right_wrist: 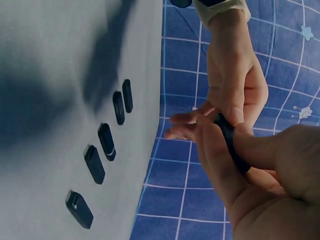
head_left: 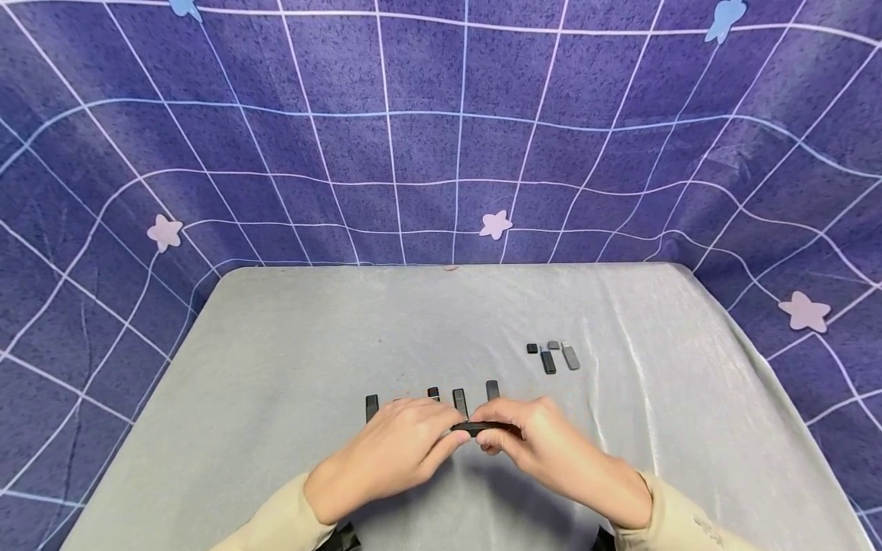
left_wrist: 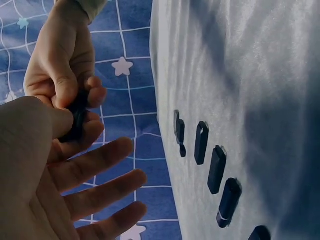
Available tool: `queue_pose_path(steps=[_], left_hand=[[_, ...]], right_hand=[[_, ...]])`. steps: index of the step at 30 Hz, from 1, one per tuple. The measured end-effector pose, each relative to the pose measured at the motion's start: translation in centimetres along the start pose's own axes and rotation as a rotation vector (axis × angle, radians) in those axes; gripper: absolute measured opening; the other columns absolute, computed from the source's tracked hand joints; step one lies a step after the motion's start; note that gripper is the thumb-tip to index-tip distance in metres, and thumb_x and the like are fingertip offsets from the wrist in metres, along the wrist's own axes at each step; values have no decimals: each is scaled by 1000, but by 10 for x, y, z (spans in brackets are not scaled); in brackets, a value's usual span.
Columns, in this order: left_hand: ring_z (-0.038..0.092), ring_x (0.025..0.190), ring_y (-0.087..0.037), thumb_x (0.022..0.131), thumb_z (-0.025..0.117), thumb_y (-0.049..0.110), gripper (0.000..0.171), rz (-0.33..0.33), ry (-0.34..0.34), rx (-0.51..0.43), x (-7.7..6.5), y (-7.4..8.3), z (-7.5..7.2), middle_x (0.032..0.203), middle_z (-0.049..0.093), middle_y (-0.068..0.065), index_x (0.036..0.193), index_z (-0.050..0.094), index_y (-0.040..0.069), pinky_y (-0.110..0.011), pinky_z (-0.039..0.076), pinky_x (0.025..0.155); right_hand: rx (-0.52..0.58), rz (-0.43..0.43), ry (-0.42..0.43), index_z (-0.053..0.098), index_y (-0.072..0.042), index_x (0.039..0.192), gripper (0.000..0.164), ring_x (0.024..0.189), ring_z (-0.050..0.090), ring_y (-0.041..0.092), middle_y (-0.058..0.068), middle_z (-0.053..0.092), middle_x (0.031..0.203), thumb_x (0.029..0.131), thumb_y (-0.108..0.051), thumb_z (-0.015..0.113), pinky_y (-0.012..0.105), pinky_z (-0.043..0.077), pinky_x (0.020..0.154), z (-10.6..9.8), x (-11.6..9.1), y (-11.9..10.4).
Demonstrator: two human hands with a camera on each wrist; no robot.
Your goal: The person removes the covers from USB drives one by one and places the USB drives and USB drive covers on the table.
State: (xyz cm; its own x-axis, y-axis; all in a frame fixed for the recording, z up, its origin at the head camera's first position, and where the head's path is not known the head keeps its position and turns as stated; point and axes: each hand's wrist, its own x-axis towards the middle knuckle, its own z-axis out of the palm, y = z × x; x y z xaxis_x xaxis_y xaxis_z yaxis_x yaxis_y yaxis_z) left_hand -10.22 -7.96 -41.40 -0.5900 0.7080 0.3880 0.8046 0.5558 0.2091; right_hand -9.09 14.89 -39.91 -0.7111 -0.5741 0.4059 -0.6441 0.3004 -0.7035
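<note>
Both hands meet above the near part of the table on one small black USB flash drive (head_left: 475, 428). My left hand (head_left: 403, 436) pinches one end between thumb and index finger; its other fingers spread out straight in the left wrist view. My right hand (head_left: 547, 436) grips the other end between thumb and curled fingers. In the right wrist view the dark body of the drive shows between the fingertips, but whether it has a cap on cannot be told. Just beyond the hands lie several dark capped drives in a row, among them a black one (head_left: 372, 407) and a grey one (head_left: 492, 390).
Farther right lie an uncapped black drive (head_left: 547, 361) and an uncapped grey drive (head_left: 570, 357), with a black cap (head_left: 532, 348) and a grey cap (head_left: 553, 345) beside them. A light grey cloth (head_left: 310, 329) covers the table. A purple gridded curtain (head_left: 427, 145) surrounds its back and sides.
</note>
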Motion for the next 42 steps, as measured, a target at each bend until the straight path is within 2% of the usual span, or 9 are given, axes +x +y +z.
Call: queue_pose_path(steps=[5,9,12,16,19,24,29,36,42], left_hand=[[53,73,-2,102,50,32,21,29,29,10,-4,1,5,79,55,17,89,62,23,-25,49,64],[48,68,-1,103,49,31,23,31,19,-22,-5,1,8,73,47,16,84,57,23,-24,45,61],[44,64,-1,103,47,35,25,27,-18,-38,-6,0,9,70,43,17,82,54,24,-23,43,58],[49,68,0,104,43,40,25,39,-78,-35,-7,0,10,74,49,18,87,56,25,-26,47,64],[52,71,0,104,44,41,26,46,-91,-29,-6,0,11,77,54,18,91,59,24,-28,49,68],[54,71,-1,102,47,40,24,76,-51,-18,-4,-1,9,76,55,17,89,59,23,-26,49,67],[54,73,-2,102,49,40,24,97,-8,-10,-3,-3,7,78,57,18,89,60,24,-26,50,71],[54,75,-2,99,54,41,22,139,53,2,-2,-3,1,80,57,18,85,58,26,-25,50,69],[53,84,-3,99,55,40,20,168,54,1,-1,-2,-1,85,56,17,85,58,26,-25,48,69]], right_hand=[[-91,31,-41,68,-9,114,26,85,64,4,1,73,101,89,-16,70,17,54,71,5,1,3],[-158,-14,-81,68,-7,116,30,94,65,4,1,73,106,88,-18,70,18,54,79,8,1,6],[-128,-25,-124,70,-6,115,29,91,65,1,1,73,104,88,-17,70,14,53,78,10,0,7],[-84,-14,-172,70,-8,114,29,87,62,-3,-1,73,103,89,-22,67,9,51,75,10,-1,7],[-72,-9,-185,69,-10,115,30,83,61,-5,-3,73,101,92,-27,63,8,50,73,9,-2,7],[-47,-15,-173,70,-11,114,28,72,58,-6,-5,72,92,94,-28,62,7,49,66,6,-2,6],[-9,-29,-160,70,-13,111,20,68,58,-5,-8,70,84,93,-20,64,8,49,61,1,-2,4],[9,-60,-159,70,-17,110,17,69,56,-6,-11,66,83,95,-19,63,8,48,60,-5,-5,4],[8,-98,-157,69,-17,112,18,69,55,-8,-12,67,85,95,-16,63,7,47,59,-5,-9,6]])
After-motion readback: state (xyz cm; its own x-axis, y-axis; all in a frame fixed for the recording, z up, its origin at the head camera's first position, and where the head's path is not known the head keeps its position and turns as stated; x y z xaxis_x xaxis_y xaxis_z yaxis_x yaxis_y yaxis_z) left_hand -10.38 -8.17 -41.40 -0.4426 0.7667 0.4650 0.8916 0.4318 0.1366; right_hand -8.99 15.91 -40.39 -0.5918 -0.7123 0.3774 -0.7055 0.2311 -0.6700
